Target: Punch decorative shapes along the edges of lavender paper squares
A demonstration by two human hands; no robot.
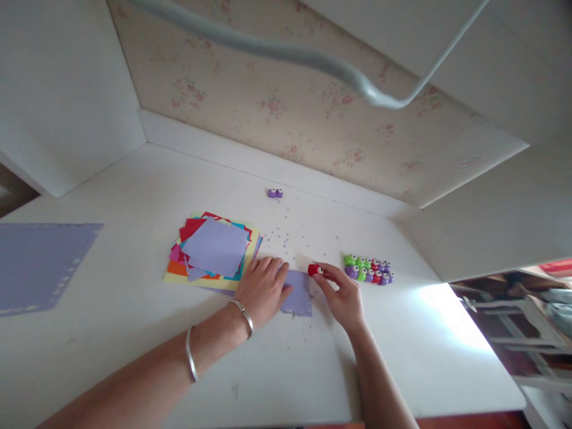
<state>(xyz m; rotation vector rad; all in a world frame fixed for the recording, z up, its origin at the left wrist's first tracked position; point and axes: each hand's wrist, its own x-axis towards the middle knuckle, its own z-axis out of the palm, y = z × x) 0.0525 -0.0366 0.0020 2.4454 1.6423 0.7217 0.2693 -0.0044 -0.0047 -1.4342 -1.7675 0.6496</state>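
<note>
My right hand (343,293) pinches a small red paper punch (315,270) with a white eye on its side, at the upper right corner of a purple sheet of paper (298,292). Tiny holes run along the sheet's lower edge. My left hand (263,286) lies palm down over the left part of that sheet, fingers stretched out and the thumb resting on the paper. Beside my left fingers is a stack of coloured paper, topped by a purple square (217,245). Purple paper bits (286,241) are scattered beyond the hands.
To the right stand two rows of green, purple and red paper punches (369,271). Two purple punches (275,193) sit near the wall. A large purple sheet (42,265) with punched edges lies at the far left. A pale cable (286,50) hangs across the top.
</note>
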